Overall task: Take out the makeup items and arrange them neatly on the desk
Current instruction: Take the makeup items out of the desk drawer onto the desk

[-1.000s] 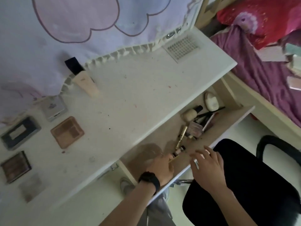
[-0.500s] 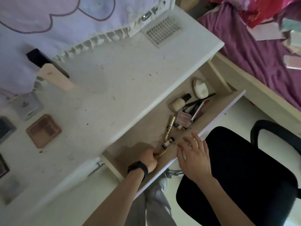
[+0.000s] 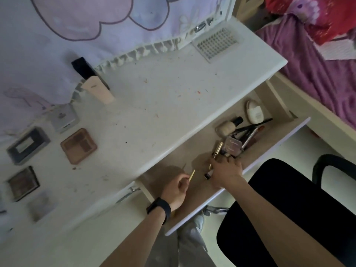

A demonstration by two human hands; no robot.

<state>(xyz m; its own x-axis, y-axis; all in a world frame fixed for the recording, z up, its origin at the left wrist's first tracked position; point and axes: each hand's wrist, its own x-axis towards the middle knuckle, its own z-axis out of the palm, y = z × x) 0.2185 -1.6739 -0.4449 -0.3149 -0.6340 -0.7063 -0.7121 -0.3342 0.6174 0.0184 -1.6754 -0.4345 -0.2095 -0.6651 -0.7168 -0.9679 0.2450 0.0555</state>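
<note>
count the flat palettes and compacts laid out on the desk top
5, all at the desk's left end: silver compact, dark grey palette, tan palette, dark brown palette, pale blurred one. More may lie past the picture's left edge.

The right hand (image 3: 226, 170) lies over the clutter in the drawer (image 3: 273, 149), covering the lower end of the gold tube (image 3: 217, 150) and most of a small dark bottle (image 3: 207, 175), and I cannot tell whether it grips anything. One end of the stick (image 3: 192, 174) vanishes inside the pinch of the left hand (image 3: 176, 186). The drawer's back runs out of sight under the desk (image 3: 154, 105), and the clear case (image 3: 41, 206) by the left edge is a blur.
</note>
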